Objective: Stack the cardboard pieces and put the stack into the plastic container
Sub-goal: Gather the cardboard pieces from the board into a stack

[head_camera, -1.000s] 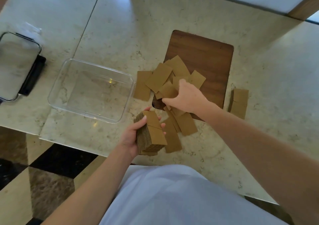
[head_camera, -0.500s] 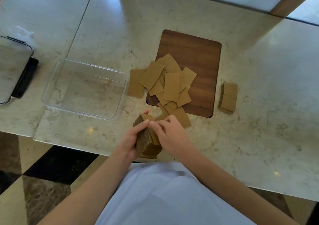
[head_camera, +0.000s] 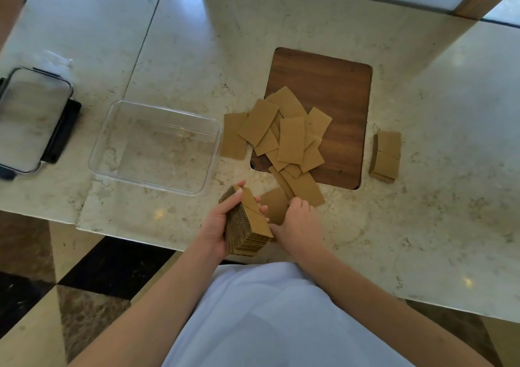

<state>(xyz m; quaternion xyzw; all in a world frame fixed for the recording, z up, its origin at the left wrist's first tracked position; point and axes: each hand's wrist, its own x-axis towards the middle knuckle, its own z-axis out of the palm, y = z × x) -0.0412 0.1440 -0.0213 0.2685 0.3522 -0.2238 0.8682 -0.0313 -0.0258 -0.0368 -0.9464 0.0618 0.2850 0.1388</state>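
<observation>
- The marble surface [head_camera: 422, 226] carries everything, with a checkered floor [head_camera: 42, 282] below its near edge.
- A clear plastic container [head_camera: 97, 152] sits open at left-centre of the surface, nothing inside it.
- A dark wooden board [head_camera: 337, 85] lies right of the container, flush with the marble.
- A container lid [head_camera: 31, 118] with black clasps rests at the far left, well apart from the cardboard.
- Loose cardboard pieces [head_camera: 291, 140] lie scattered and overlapping across the board's near-left corner and the marble, near the container's right wall.
- A tall cardboard stack [head_camera: 247, 226] stands tilted at the near edge; the left hand [head_camera: 216, 223] has its grip closed around it, thumb on top.
- A small second stack [head_camera: 387, 155] lies just right of the board.
- The right hand [head_camera: 299, 223] presses beside the tall stack, fingers curled onto a single piece [head_camera: 274, 204] lying flat; whether it is truly gripped cannot be told.
</observation>
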